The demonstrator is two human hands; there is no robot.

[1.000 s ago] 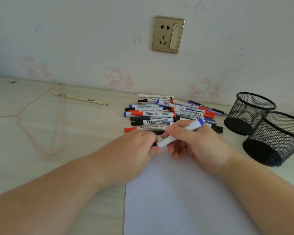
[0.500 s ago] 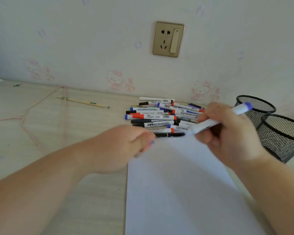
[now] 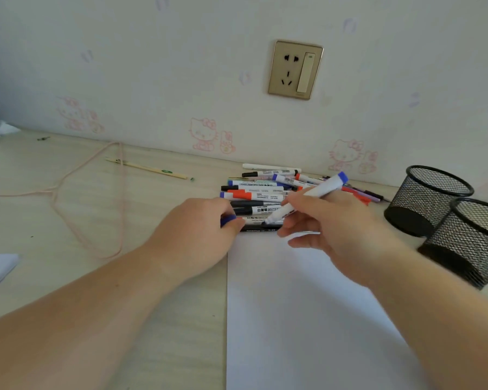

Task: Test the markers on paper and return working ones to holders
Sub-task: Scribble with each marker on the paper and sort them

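Marker (image 3: 307, 197) swung back, tip now over pile (image 3: 262, 192).

Two bare forearms enter from the bottom of the head-camera view, uncovered from the frame edge to the wrists, with no sleeve, cuff or glove showing. The left hand (image 3: 197, 235) and right hand (image 3: 341, 229) carry no ring, and neither wrist bears a watch, bracelet or band. Nails on the visible fingers (image 3: 299, 243) look short and unpainted, though motion blur softens the detail. No clothing appears anywhere in view; only arms and hands are seen.
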